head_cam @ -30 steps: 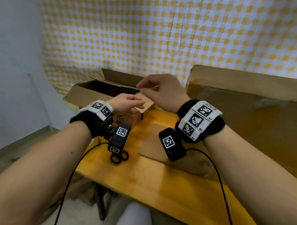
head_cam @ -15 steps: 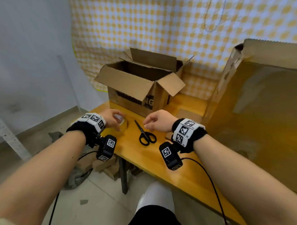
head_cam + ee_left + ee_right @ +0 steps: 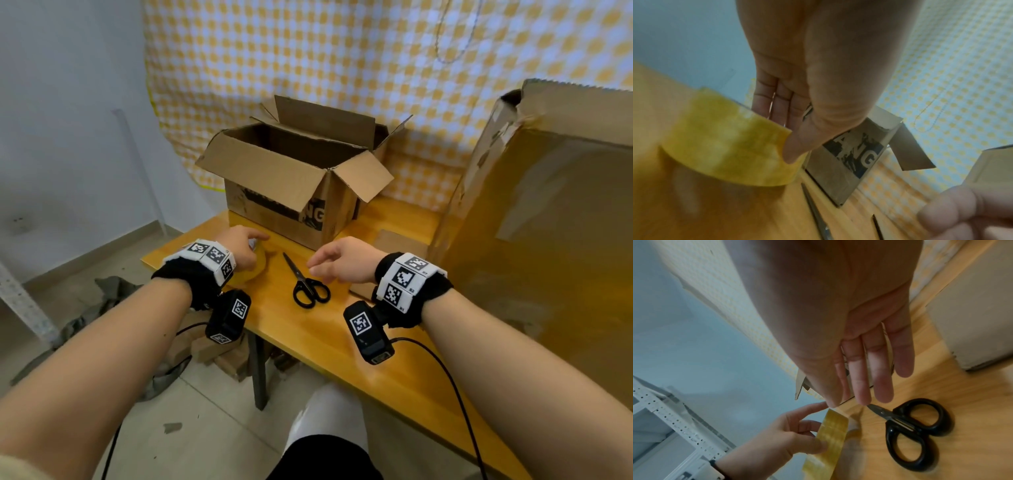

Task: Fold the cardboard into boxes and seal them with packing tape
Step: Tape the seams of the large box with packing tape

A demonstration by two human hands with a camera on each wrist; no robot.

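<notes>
A yellowish packing tape roll (image 3: pixel 263 264) stands on the table's near left corner. My left hand (image 3: pixel 239 247) grips it, thumb (image 3: pixel 795 146) on the roll's outer face (image 3: pixel 725 146) and fingers behind it; the right wrist view shows the same hold on the roll (image 3: pixel 830 439). My right hand (image 3: pixel 337 261) hovers just right of the black scissors (image 3: pixel 307 285), holding nothing, fingers straight (image 3: pixel 863 378). An upright cardboard box (image 3: pixel 301 178) with its top flaps spread open stands behind both hands.
A large cardboard sheet (image 3: pixel 548 222) stands upright along the right side. A small flat cardboard piece (image 3: pixel 399 244) lies beside it. The wooden table (image 3: pixel 342 339) ends close at the left and front. Cardboard scraps (image 3: pixel 212 349) lie on the floor underneath.
Both hands have come down from the box's flap to the table's near edge. The left hand has taken hold of the tape roll. The right hand stopped by the scissors.
</notes>
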